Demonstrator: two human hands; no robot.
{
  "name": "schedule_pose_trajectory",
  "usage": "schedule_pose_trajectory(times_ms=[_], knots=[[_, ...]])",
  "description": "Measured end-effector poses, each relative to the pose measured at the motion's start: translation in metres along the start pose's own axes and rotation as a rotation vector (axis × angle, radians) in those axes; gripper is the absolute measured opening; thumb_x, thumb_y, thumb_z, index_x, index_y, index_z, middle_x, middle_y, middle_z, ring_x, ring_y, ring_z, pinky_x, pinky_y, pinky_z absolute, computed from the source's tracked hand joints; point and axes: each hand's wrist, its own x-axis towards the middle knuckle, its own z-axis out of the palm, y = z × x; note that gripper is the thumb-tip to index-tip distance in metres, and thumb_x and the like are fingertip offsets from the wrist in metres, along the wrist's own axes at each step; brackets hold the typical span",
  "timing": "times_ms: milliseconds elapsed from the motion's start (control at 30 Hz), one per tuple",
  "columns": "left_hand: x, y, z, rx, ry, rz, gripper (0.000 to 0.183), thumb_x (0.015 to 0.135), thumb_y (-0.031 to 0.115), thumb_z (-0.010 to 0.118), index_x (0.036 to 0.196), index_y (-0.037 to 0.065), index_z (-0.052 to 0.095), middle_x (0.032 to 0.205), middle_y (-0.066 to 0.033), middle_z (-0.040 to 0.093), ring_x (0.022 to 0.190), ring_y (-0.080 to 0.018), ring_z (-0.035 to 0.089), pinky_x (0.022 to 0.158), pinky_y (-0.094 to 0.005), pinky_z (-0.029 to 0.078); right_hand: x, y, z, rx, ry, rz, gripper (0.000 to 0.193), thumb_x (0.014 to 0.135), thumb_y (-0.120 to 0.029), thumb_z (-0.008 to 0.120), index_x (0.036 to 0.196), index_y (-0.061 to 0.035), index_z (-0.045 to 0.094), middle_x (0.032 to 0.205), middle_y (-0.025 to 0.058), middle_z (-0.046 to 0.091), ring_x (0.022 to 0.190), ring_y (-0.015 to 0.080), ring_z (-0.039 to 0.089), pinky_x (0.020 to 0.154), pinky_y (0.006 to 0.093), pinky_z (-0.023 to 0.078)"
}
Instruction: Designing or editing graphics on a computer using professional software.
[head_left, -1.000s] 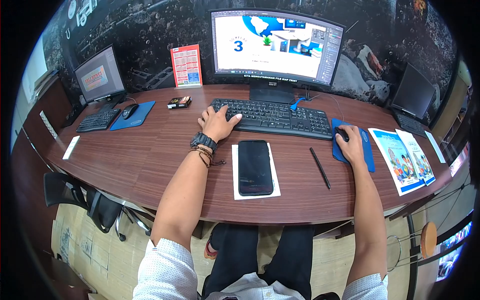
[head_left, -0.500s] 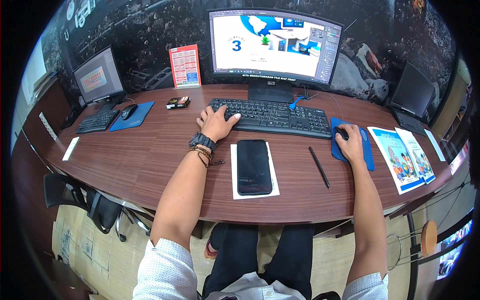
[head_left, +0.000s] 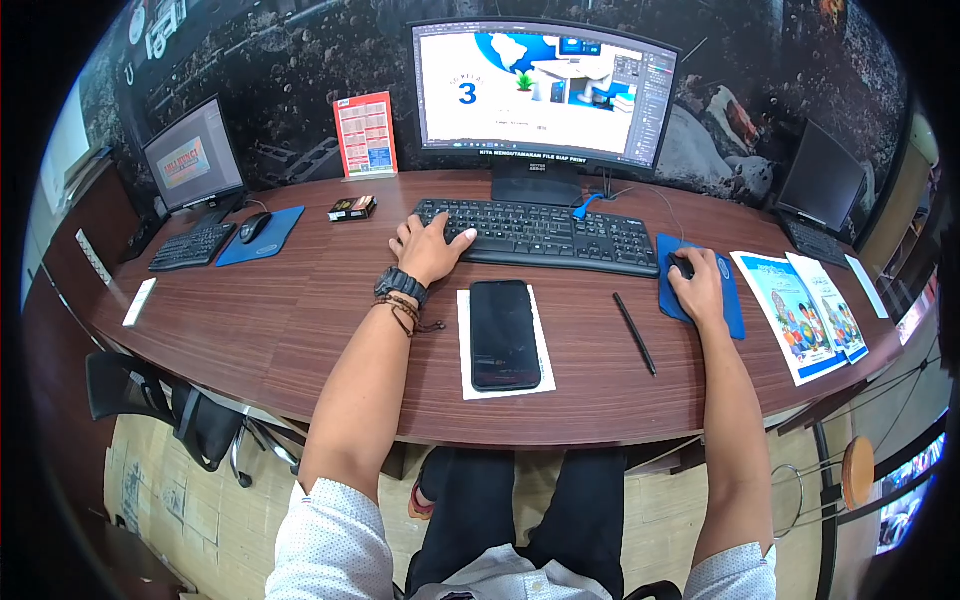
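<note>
Dark wood desk (head_left: 300,330), curved front edge. Left hand (head_left: 428,248) lies flat on the left end of the black keyboard (head_left: 545,234), fingers spread loose, gripping nothing. Right hand (head_left: 697,285) cupped over a black mouse (head_left: 681,265), fingers curled down on it, on a blue mouse pad (head_left: 730,300) just right of the keyboard. Black phone (head_left: 503,333) face up on a white sheet (head_left: 465,345) near the front edge, between the forearms. Black pen (head_left: 635,333) lies apart, right of the phone. Red upright card (head_left: 365,135) stands at the back edge, left of the large monitor (head_left: 545,92). Small dark box (head_left: 352,208) just before it. Blue-and-white printed leaflets (head_left: 800,312) toward the right edge.
</note>
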Motion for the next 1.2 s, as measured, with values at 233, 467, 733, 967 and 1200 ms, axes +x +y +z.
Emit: schedule_pose_trajectory(times_ms=[233,467,733,967,1200], knots=[[-0.0006,-0.0012,-0.0013,-0.020,0.000,0.009,0.076,0.089,0.064,0.056,0.143,0.011,0.050,0.144,-0.0295,0.039,0.138,-0.0453,0.028,0.112,-0.0636,0.018,0.0006,0.0003,0.0014,-0.038,0.016,0.072,0.034,0.079,-0.021,0.066,0.110,-0.0074,0.068,0.121,0.0170,0.058,0.112,0.0364,0.058,0.096,0.0436,0.048],[0.0006,-0.0025,-0.0004,-0.015,-0.002,0.009,0.076,0.089,0.064,0.056,0.143,0.010,0.050,0.144,-0.0299,0.038,0.139,-0.0456,0.028,0.112,-0.0636,0.018,0.0008,-0.0002,0.0007,-0.065,0.010,0.096,0.035,0.079,-0.021,0.066,0.111,-0.0078,0.068,0.122,0.0171,0.057,0.112,0.0364,0.058,0.096,0.0440,0.048],[0.0010,-0.0038,0.0007,0.040,0.020,0.006,0.074,0.090,0.064,0.056,0.143,0.014,0.051,0.140,-0.0283,0.041,0.134,-0.0458,0.034,0.110,-0.0570,0.026,0.0000,-0.0020,0.0009,-0.049,0.030,0.085,0.034,0.078,-0.022,0.067,0.109,-0.0080,0.069,0.121,0.0175,0.058,0.111,0.0368,0.059,0.095,0.0443,0.049],[0.0011,-0.0043,0.0021,0.028,0.027,0.010,0.074,0.089,0.064,0.057,0.144,0.015,0.050,0.140,-0.0282,0.041,0.135,-0.0459,0.033,0.110,-0.0571,0.026,0.0001,-0.0032,-0.0010,-0.046,0.031,0.082,0.034,0.078,-0.022,0.068,0.109,-0.0079,0.070,0.120,0.0185,0.058,0.110,0.0375,0.059,0.095,0.0445,0.049],[-0.0012,-0.0005,-0.0003,-0.002,0.063,0.065,0.061,0.087,0.058,0.064,0.133,0.017,0.062,0.142,-0.0282,0.041,0.137,-0.0453,0.031,0.112,-0.0556,0.023,-0.0004,-0.0040,-0.0025,-0.050,0.032,0.077,0.034,0.078,-0.022,0.068,0.108,-0.0071,0.070,0.119,0.0186,0.059,0.109,0.0375,0.060,0.094,0.0444,0.049]])
